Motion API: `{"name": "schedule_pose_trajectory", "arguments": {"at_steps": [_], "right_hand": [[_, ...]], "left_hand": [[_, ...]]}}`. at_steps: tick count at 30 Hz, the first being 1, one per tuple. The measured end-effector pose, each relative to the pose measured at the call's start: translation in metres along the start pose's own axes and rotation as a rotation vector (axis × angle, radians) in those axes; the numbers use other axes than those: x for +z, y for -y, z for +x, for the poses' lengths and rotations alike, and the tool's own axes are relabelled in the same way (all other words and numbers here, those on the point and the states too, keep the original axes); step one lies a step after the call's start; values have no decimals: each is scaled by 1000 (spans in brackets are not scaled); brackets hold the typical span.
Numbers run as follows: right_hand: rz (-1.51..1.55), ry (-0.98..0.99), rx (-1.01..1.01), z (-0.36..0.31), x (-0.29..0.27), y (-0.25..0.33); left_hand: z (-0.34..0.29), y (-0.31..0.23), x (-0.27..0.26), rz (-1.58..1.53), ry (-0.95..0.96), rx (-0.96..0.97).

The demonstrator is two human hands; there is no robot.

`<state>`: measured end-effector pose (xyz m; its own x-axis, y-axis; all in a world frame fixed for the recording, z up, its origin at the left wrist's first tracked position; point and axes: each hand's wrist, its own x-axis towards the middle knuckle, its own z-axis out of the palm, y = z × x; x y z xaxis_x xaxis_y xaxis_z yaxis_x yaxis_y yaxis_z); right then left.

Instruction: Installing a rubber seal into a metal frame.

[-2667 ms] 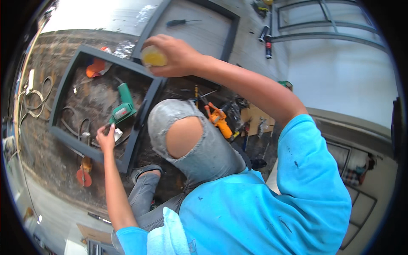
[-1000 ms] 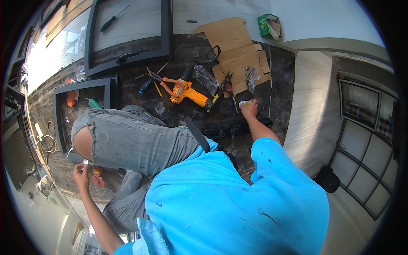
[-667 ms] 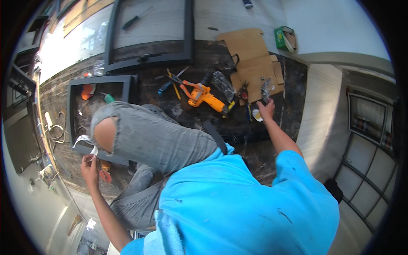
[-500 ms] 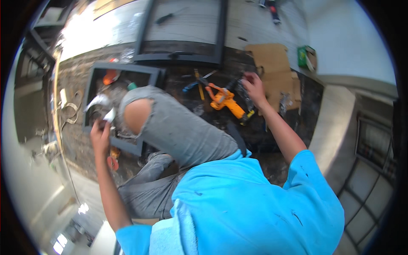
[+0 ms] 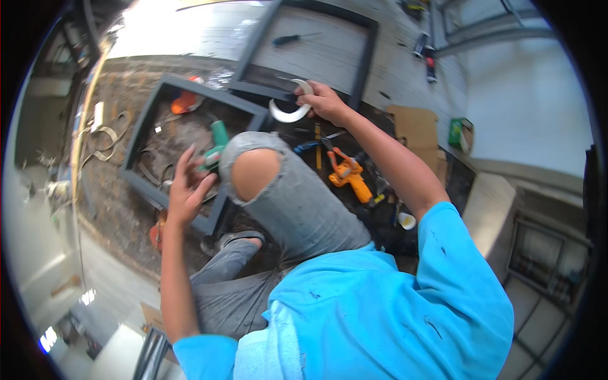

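In my right hand [image 5: 324,103] is a white curved strip [image 5: 288,116], bent into a C shape, its upper end between the fingers. It is held above the near corner of the far grey frame [image 5: 365,63]. My left hand [image 5: 188,193] has its fingers apart and nothing visible in them. This hand is over the near grey rectangular frame [image 5: 143,125], beside a green tool [image 5: 219,134] partly hidden by my raised knee. An orange tool [image 5: 185,102] lies inside the far end of that near frame.
Right of my knee, an orange power tool [image 5: 349,177] lies on the dark floor with other hand tools. Beyond it are a cardboard sheet [image 5: 415,130] and a green box [image 5: 457,134]. A screwdriver [image 5: 287,40] lies within the far frame. Curled strips [image 5: 104,136] lie at the left.
The white piece has passed from my left hand to my right. My right hand has moved left and forward from beside the orange power tool. My left hand has opened and shifted right.
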<state>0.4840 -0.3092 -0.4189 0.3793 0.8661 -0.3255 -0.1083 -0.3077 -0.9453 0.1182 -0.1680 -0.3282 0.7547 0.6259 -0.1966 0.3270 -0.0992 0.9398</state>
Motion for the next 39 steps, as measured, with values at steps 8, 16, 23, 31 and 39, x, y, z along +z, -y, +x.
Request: {"name": "schedule_pose_trajectory", "arguments": {"at_steps": [8,16,23,31,39], "right_hand": [[459,-769,398,-136,-181,-140],[131,-1243,876,-418,-111,-281],[1016,-1246,1238,-515,14,-325],[869,-1659,1405,-433,8,-386],[835,-1710,1112,-551,-40,-352]], "left_hand": [[-63,135,-44,366,176,-317],[-46,127,-41,460,234,-426],[-38,88,-47,430,271,-603],[0,37,-71,555,196,-538],[6,12,-85,594,179,-423]]}}
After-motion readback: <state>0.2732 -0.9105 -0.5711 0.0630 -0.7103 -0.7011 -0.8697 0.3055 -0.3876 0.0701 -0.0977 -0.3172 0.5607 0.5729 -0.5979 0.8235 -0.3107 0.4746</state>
